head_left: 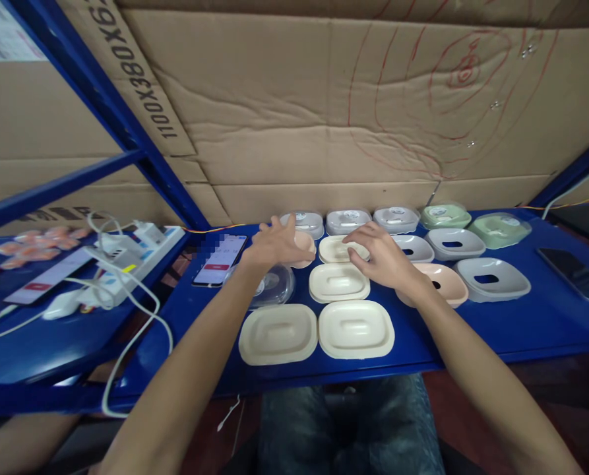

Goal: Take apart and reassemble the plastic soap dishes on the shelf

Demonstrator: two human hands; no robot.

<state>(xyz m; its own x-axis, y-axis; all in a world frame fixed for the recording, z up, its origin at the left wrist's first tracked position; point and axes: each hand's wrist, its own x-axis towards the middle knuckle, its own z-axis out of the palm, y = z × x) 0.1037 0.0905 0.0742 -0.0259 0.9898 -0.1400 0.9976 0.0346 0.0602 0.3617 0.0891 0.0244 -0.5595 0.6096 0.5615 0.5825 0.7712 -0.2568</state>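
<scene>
Cream dish (332,249), rearmost of four, lies on the blue desk (496,330) beneath the right hand (383,256), whose thumb and fingers stand apart. Left hand (273,248), fingers spread, is at the peach dish (305,248); whether it grips cannot be determined.

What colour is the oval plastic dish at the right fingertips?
The dish is cream; see head view.

Workshop by the look of it: blue metal bench (502,324), blue posts (173,188) rising at its ends, bare cardboard (284,148) printed with carton dimensions standing behind it, dark red floor (465,409) below it. Rows of near-identical plastic dishes (356,330) on the bench read as batch work. Power strip (138,264) with tangled white cables (105,394) sits left of the bench.
</scene>
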